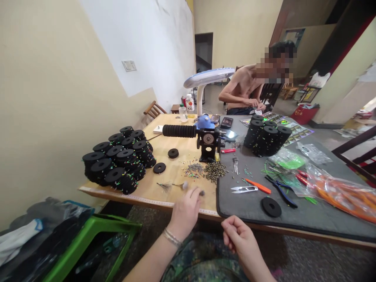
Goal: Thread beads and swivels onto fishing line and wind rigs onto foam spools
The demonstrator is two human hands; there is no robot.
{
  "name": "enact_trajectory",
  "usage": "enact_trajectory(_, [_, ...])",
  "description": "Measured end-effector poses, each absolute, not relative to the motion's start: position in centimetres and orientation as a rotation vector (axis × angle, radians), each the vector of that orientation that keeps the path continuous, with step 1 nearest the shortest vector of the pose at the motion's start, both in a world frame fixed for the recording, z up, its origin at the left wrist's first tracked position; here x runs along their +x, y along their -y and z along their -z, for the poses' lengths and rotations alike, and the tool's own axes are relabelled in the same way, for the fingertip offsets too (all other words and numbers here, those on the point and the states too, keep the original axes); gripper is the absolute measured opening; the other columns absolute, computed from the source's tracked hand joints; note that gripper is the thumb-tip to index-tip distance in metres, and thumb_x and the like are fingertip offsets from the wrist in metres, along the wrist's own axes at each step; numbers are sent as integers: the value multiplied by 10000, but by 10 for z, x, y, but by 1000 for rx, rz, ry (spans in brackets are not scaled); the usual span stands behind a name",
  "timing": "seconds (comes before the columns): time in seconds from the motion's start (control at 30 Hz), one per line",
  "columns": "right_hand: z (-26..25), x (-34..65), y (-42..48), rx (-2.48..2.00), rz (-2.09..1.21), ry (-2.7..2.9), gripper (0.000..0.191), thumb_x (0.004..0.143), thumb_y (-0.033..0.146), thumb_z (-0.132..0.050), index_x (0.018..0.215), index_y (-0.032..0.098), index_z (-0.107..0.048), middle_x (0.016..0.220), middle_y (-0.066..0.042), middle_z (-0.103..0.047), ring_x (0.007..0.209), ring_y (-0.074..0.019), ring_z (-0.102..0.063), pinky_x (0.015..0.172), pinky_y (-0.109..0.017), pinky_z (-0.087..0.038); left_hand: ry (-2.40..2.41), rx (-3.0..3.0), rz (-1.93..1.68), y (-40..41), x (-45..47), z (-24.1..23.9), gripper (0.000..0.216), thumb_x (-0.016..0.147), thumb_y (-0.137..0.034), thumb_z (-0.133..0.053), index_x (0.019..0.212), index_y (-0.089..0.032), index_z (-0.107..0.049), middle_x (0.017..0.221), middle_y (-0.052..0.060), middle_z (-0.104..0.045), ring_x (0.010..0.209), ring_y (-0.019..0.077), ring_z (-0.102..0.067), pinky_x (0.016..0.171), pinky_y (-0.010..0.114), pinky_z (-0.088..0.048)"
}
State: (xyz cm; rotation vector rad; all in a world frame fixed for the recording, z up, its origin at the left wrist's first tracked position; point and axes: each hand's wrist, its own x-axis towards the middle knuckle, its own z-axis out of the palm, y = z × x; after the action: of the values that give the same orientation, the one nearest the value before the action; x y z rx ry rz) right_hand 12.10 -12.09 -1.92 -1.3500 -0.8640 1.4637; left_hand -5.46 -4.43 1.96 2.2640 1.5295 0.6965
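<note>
My left hand [186,211] rests at the wooden table's [176,172] front edge, fingers pinched on a tiny dark piece [201,192]. Just ahead of it lie two small feathered pieces [173,185]. My right hand [238,235] hangs below the table edge over my lap, fingers curled in a loose pinch; what it holds, if anything, is too small to see. A pile of small metal pieces [215,170] and coloured beads [192,170] lies beyond my left hand. A black hand-crank winder [207,141] with a foam-covered handle stands behind them.
Stacks of black foam spools [119,158] fill the table's left; more spools [266,133] stand on the grey mat [249,205]. Thread snips [243,189], pliers [280,190], an orange tool [258,186], plastic bags [337,192] and a loose foam disc [270,206] lie there. A person [249,90] works opposite. A green stool [94,235] stands lower left.
</note>
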Motion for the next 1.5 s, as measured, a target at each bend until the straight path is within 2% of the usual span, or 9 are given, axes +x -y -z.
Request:
enact_trajectory(0.13, [15, 125, 123, -1328, -1436, 807, 441, 712, 596, -666, 717, 186, -504, 438, 68, -516, 351, -44, -342, 357, -149, -224, -1598, 2250, -588, 34, -44, -17, 325, 860, -99, -426, 1128, -169, -595, 991, 122, -662, 899, 253, -617, 773, 358, -467])
enact_trajectory(0.27, [13, 124, 123, -1336, -1449, 771, 466, 682, 616, -679, 727, 188, -502, 431, 74, -516, 339, -41, -342, 348, -143, -219, -1540, 2205, -642, 42, -45, -19, 280, 878, -126, -407, 1073, -172, -603, 955, 102, -649, 898, 236, -602, 783, 344, -458])
enact_trajectory(0.4, [14, 118, 123, -1358, -1471, 812, 506, 649, 664, -666, 709, 193, -492, 412, 72, -516, 317, -44, -333, 336, -149, -217, -1308, 1736, -843, 66, -50, -19, 175, 873, -212, -471, 977, -170, -605, 875, 59, -634, 818, 184, -584, 772, 301, -445])
enact_trajectory(0.47, [15, 114, 124, -1349, -1483, 852, 513, 653, 676, -652, 705, 193, -489, 408, 68, -520, 315, -43, -329, 338, -152, -220, -1203, 1431, -849, 80, -51, -15, 129, 839, -274, -541, 873, -166, -603, 791, 29, -614, 718, 154, -555, 683, 263, -429])
enact_trajectory(0.53, [17, 110, 125, -1326, -1502, 883, 506, 665, 673, -645, 706, 194, -485, 406, 66, -525, 320, -43, -329, 344, -154, -221, -1141, 1161, -796, 93, -51, -9, 174, 793, -339, -608, 815, -168, -580, 689, -20, -554, 591, 109, -483, 559, 219, -365])
enact_trajectory(0.6, [20, 105, 126, -1306, -1532, 904, 505, 667, 671, -644, 711, 196, -480, 401, 67, -526, 321, -41, -325, 345, -153, -215, -1105, 983, -753, 102, -50, -3, 229, 764, -380, -641, 791, -164, -569, 641, -49, -500, 531, 81, -417, 508, 201, -308])
enact_trajectory(0.8, [31, 98, 126, -1299, -1578, 943, 515, 657, 690, -630, 706, 202, -473, 399, 66, -529, 305, -44, -320, 330, -156, -211, -1067, 846, -759, 113, -46, 12, 338, 727, -474, -665, 779, -161, -550, 641, -33, -540, 528, 87, -450, 505, 211, -330])
enact_trajectory(1.07, [29, 98, 126, -1315, -1582, 938, 512, 647, 678, -644, 705, 197, -480, 402, 67, -523, 318, -45, -321, 340, -154, -217, -1100, 1029, -754, 118, -40, 14, 385, 758, -539, -611, 735, -177, -481, 572, -59, -507, 442, 61, -402, 443, 195, -286])
enact_trajectory(1.5, [32, 99, 127, -1293, -1590, 937, 490, 676, 671, -624, 690, 208, -463, 395, 76, -495, 325, -52, -315, 344, -162, -203, -1004, 870, -746, 119, -36, 17, 302, 742, -422, -668, 781, -165, -515, 601, -26, -566, 539, 108, -526, 502, 218, -401])
